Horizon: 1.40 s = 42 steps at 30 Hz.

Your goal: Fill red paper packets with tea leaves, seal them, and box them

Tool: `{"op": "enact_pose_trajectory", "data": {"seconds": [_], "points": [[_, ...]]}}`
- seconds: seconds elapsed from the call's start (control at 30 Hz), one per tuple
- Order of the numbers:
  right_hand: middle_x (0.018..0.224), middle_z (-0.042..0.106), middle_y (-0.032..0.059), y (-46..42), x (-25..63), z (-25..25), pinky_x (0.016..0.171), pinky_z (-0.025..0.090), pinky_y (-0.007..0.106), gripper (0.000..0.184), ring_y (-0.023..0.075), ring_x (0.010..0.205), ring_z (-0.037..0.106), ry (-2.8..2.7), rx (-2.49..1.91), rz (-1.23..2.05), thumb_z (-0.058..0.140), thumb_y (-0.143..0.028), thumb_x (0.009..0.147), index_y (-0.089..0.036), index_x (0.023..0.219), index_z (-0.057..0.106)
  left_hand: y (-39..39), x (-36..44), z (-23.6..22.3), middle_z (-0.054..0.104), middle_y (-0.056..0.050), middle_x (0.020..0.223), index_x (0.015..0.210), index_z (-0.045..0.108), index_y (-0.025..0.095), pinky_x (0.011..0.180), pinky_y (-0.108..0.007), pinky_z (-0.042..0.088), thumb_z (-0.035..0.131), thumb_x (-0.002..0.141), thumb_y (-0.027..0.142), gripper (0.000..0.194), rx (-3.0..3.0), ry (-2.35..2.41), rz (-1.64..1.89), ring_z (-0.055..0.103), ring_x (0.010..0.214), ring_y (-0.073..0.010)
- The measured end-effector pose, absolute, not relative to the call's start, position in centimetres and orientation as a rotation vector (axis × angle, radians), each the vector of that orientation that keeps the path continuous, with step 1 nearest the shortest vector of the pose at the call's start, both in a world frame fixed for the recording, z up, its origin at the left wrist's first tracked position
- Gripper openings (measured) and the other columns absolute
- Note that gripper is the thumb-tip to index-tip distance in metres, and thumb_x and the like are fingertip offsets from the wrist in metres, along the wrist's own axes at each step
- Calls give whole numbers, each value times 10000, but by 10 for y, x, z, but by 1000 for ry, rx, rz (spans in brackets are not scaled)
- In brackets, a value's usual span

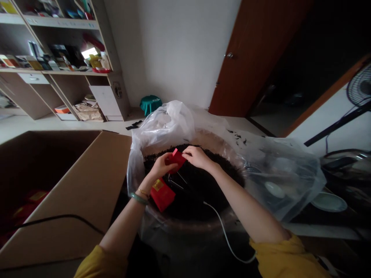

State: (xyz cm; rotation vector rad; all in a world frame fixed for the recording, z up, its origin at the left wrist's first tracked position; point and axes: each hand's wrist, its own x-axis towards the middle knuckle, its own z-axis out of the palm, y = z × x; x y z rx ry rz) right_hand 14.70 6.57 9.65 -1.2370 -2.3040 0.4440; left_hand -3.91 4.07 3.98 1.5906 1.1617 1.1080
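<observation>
My left hand (163, 165) is closed around a small red packet (178, 159), held above a wide round container. At the packet's upper right edge, the fingers of my right hand (196, 156) are pinched together on it. Dark loose leaf-like material (214, 170) fills the container, which is lined with clear plastic (174, 116). Below my left wrist lies a second red packet (162, 194) with a gold label, resting on the dark material. Beside it is a thin dark tool (179, 185) with a shiny part; a white cord (222, 224) runs off nearby.
An open cardboard box (87, 189) with red packets (37, 197) inside stands at the left. To the right, more plastic sheeting spreads near a pale dish (329, 202) and a fan (361, 85). Shelves (63, 23), a green-covered object (150, 104) and a brown door (246, 58) are behind.
</observation>
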Motion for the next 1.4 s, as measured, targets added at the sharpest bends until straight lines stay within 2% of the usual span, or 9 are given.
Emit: {"op": "enact_pose_trajectory", "data": {"seconds": [0.1,0.3,0.67,0.77,0.87,1.0,1.1,1.27,1.4], "points": [[888,678,56,66,148,95,772,452,273,153,153,811,617,-2254,-1228,467,572,-110,836,-166,826,714,41,-45,38,704,-54,869,953,637,142,706,-330,520,743,627,419,440,1397,1061,1087,664,747,-200],[794,641,40,59,139,105,695,420,256,186,153,744,586,-2331,-1289,470,623,-322,845,-163,800,707,36,-40,41,728,-60,850,916,662,134,700,-328,540,779,616,413,426,1315,976,1129,681,740,-206],[767,630,48,83,155,98,731,480,291,288,156,708,599,-1992,-1273,510,469,-288,908,-158,761,680,36,-36,47,734,-23,835,938,677,151,654,-249,512,808,611,405,434,1029,884,1278,661,684,-151],[947,609,83,84,165,97,735,518,324,217,151,704,602,-1867,-1252,426,589,-341,833,-166,908,693,35,-35,44,732,-25,824,926,685,154,661,-249,513,794,630,421,413,929,841,1357,659,679,-145],[1086,589,87,73,158,101,724,530,303,322,144,764,616,-1940,-1031,455,621,-365,820,-223,1107,654,33,-30,43,732,-23,831,939,690,163,666,-247,516,796,640,404,398,914,773,1330,662,682,-143],[882,665,39,60,140,108,734,498,291,136,144,751,611,-2152,-979,504,637,-214,810,-206,924,710,32,-23,42,735,-32,886,986,692,170,693,-246,515,791,660,379,401,969,719,1313,672,720,-147],[803,666,39,60,134,110,705,478,284,78,141,711,599,-2119,-1070,520,638,-208,807,-167,788,702,32,-23,40,734,-39,912,999,688,163,714,-257,516,800,654,350,408,1013,737,1305,675,745,-155],[794,672,22,68,133,114,635,458,248,118,112,634,567,-1993,-1146,634,640,-221,794,-160,881,690,29,-25,39,735,-50,920,1023,675,155,709,-274,522,796,660,355,432,1056,780,1258,679,745,-171],[732,684,4,74,133,122,631,446,222,87,109,656,588,-2147,-1170,795,654,-147,744,-163,805,714,26,-24,41,736,-50,888,1008,679,154,695,-280,525,796,659,375,430,1051,795,1185,680,718,-175]]}}
